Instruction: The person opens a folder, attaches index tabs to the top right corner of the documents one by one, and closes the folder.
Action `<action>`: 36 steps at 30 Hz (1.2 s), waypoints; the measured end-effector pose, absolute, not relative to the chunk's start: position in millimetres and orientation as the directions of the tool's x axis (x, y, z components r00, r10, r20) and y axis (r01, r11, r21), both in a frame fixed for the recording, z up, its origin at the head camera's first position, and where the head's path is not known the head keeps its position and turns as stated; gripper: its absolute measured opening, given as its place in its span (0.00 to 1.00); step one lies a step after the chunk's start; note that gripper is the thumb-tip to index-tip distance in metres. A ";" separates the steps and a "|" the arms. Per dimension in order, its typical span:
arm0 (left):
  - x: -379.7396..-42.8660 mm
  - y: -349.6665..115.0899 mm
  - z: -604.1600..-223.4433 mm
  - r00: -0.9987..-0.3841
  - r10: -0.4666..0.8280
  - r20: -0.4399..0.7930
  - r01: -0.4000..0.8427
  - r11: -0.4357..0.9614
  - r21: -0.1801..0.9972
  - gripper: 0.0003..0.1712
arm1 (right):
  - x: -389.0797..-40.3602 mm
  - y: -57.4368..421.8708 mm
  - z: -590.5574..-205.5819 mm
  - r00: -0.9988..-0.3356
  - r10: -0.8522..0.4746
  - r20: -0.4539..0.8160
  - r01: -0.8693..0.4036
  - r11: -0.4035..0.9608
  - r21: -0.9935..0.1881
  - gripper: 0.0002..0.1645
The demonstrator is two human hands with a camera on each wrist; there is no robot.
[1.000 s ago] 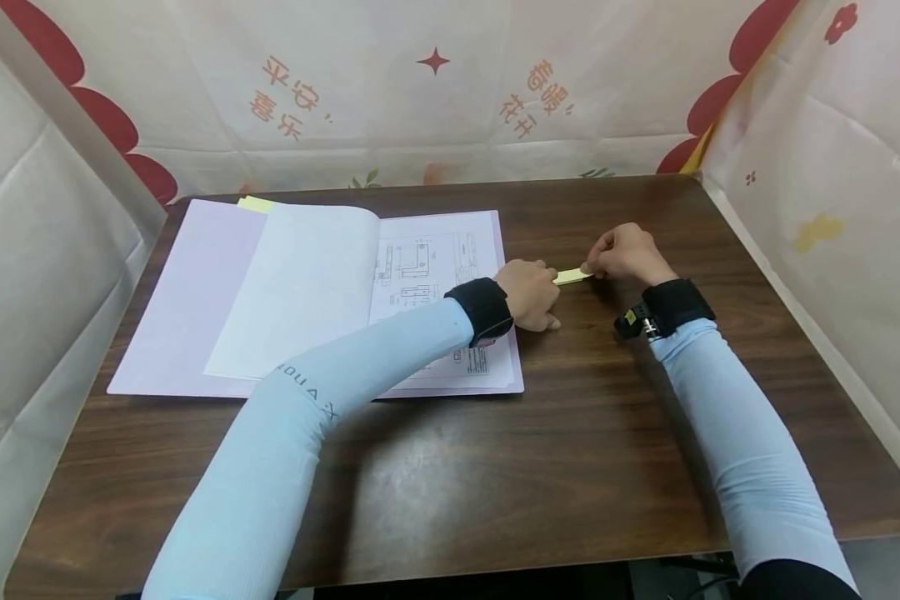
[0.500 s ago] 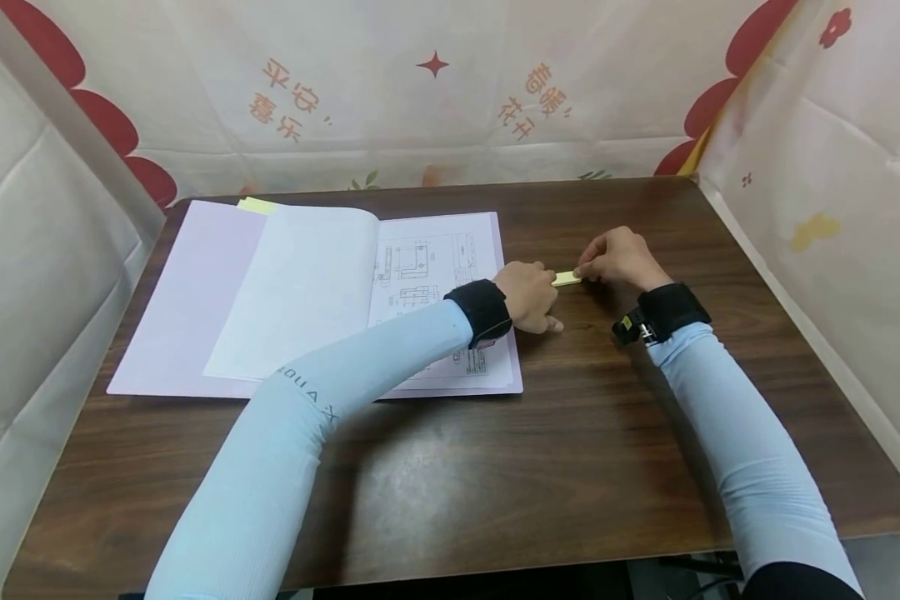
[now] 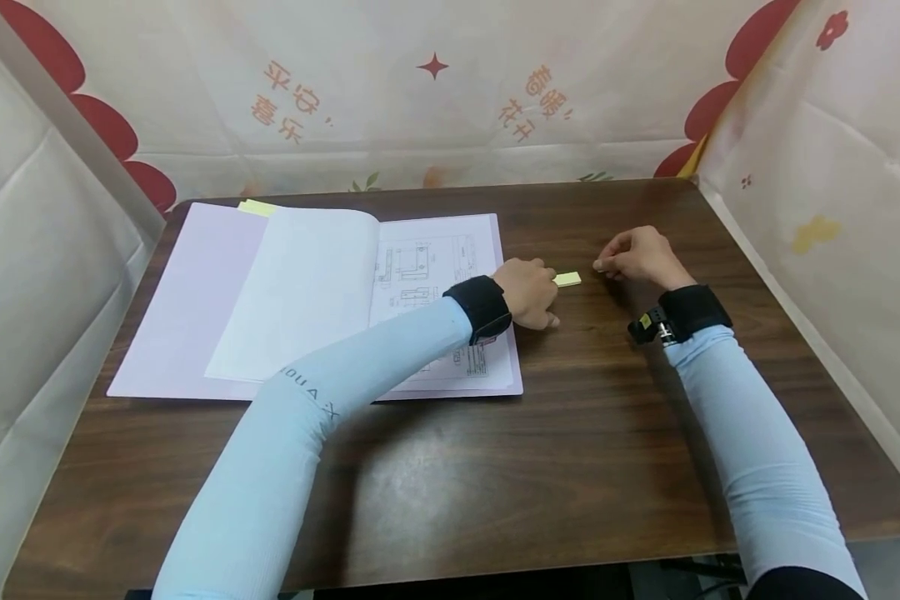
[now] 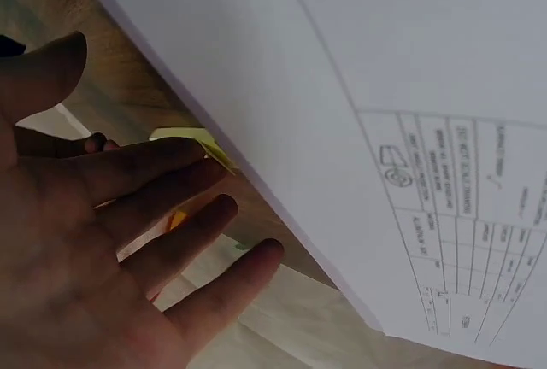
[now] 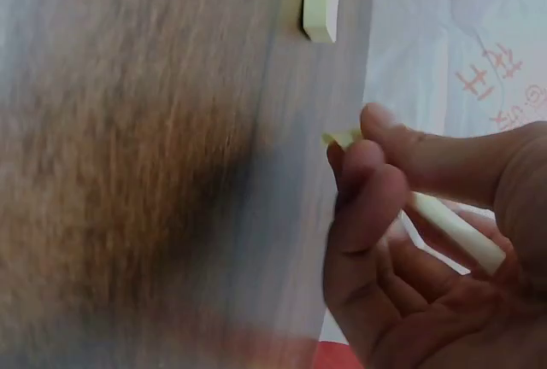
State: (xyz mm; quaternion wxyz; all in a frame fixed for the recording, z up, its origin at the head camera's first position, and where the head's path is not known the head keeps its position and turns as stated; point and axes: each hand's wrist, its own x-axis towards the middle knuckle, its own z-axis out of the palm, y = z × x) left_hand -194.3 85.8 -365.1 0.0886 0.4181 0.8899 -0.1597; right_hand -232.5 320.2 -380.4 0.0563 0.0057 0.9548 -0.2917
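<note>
Folder left of sticky notes

The left arm is stretched aslant over the open folder; the left hand is just past its right edge, with fingers nearly straight. The right arm reaches forward, well apart from the folder, and the right hand is pinching between thumb and forefinger.
</note>
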 end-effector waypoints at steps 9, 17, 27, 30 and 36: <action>-192.8 72.5 -361.1 -0.644 0.716 -0.267 0.763 0.625 -0.164 0.41 | -224.5 308.0 -375.9 -0.996 -0.035 -0.079 0.014 0.839 -0.544 0.16; -186.4 32.9 -347.9 -0.661 0.740 -0.125 0.750 0.658 -0.071 0.42 | -221.3 287.2 -365.8 -0.994 -0.068 -0.081 -0.009 0.817 -0.577 0.18; -184.2 -49.1 -350.8 -0.712 0.688 -0.144 0.696 0.718 -0.009 0.40 | -219.1 264.3 -358.8 -0.992 -0.122 -0.044 -0.062 0.747 -0.662 0.15; -192.0 -64.2 -346.5 -0.740 0.657 -0.145 0.663 0.749 0.005 0.41 | -223.6 252.0 -354.8 -0.988 -0.148 -0.050 -0.071 0.712 -0.699 0.16; -214.8 -63.4 -345.1 -0.746 0.641 -0.177 0.647 0.762 0.029 0.43 | -251.0 216.6 -354.1 -0.987 -0.134 -0.094 -0.012 0.630 -0.777 0.15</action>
